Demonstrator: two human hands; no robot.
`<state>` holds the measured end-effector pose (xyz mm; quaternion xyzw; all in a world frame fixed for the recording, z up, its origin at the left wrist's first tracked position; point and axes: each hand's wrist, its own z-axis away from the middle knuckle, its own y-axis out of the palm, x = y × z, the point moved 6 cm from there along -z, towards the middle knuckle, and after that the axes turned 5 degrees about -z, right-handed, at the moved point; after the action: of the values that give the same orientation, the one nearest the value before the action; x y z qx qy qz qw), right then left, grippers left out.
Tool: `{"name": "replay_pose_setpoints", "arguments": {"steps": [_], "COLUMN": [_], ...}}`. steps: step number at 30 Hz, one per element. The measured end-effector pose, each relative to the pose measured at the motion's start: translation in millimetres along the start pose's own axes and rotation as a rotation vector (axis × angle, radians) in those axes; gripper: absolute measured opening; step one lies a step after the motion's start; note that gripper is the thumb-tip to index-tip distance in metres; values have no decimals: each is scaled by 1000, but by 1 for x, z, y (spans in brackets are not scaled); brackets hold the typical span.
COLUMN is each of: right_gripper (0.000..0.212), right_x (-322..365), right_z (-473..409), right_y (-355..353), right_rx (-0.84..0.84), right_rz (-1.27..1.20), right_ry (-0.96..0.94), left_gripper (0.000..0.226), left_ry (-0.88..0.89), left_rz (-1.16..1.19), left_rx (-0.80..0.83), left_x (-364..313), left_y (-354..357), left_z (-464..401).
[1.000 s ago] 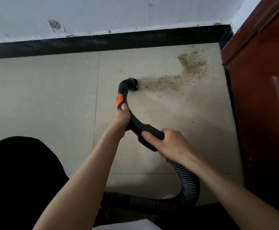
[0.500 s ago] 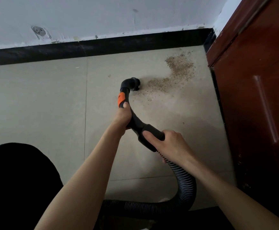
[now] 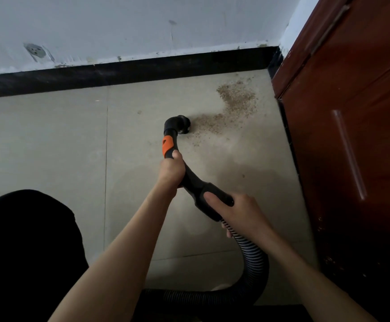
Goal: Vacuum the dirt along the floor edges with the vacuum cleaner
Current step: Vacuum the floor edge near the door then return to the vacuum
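Note:
A trail of brown dirt [image 3: 232,105] lies on the beige floor tiles, running from the corner by the black skirting [image 3: 124,75] down to the left. The vacuum's black nozzle [image 3: 179,124] rests on the floor at the trail's left end. My left hand [image 3: 172,170] grips the curved black handle [image 3: 199,187] just below its orange collar [image 3: 167,146]. My right hand [image 3: 240,213] holds the handle's thick lower end, where the ribbed hose [image 3: 254,263] starts. The hose loops down and left along the bottom of the view.
A dark red wooden cabinet [image 3: 352,135] stands close on the right, its edge next to the dirt. A white wall with a socket [image 3: 36,51] rises behind the skirting. My black-clad knee [image 3: 24,247] fills the lower left.
The nozzle has edged right along the trail, and the loose dirt near its left end has thinned. Both hands keep the same grip.

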<state>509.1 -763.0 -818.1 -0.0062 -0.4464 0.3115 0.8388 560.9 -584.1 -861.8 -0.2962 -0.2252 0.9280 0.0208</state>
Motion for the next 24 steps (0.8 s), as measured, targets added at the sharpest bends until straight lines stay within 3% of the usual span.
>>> {"name": "replay_pose_setpoints", "arguments": {"steps": [24], "right_gripper": [59], "right_x": [-16], "right_z": [-8], "right_y": [-44], "right_rx": [-250], "right_rz": [-91], "right_ry": [79], "left_gripper": [46], "left_ry": [102], "left_rz": [-92], "left_rx": [186], "left_x": [-67], "left_y": [61], "left_z": [1]}}
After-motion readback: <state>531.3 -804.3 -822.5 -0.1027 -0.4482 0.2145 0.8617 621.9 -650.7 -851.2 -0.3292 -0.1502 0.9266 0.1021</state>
